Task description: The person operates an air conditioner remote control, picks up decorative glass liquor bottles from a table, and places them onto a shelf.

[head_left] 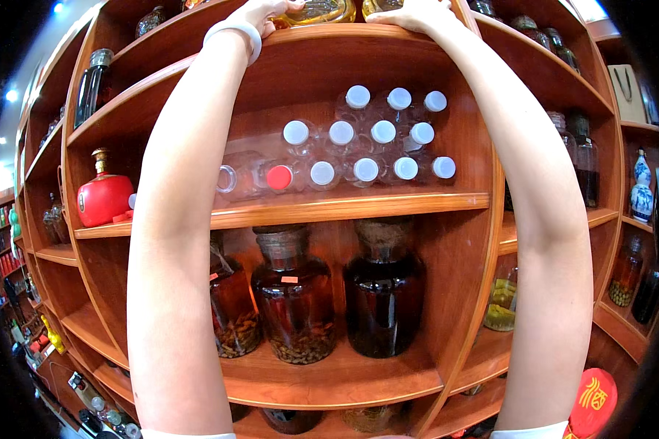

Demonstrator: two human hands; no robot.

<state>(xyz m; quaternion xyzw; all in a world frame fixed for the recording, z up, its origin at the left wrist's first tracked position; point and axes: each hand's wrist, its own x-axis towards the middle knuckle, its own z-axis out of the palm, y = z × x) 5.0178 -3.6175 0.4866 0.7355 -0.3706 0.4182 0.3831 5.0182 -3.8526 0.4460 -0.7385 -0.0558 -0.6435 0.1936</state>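
Observation:
Both my arms reach up to a high wooden shelf at the top of the view. My left hand (260, 16), with a pale bangle (234, 31) on its wrist, grips the side of a glass jar of yellow liquid (318, 12). My right hand (417, 16) is against a second glass jar of yellow liquid (382, 6), its thumb near the shelf edge (344, 31). The upper edge cuts off both jars and part of the fingers. Below lie several clear plastic bottles (341, 133) with white caps, and one with a red cap (279, 177).
Lower down stand large stoppered jars of dark liquid (384, 307) and brown liquid (293, 307). A red round bottle (104, 192) sits at the left. Further shelves on the right hold jars and a blue-and-white gourd-shaped bottle (641, 192). A red sign (592, 402) is at lower right.

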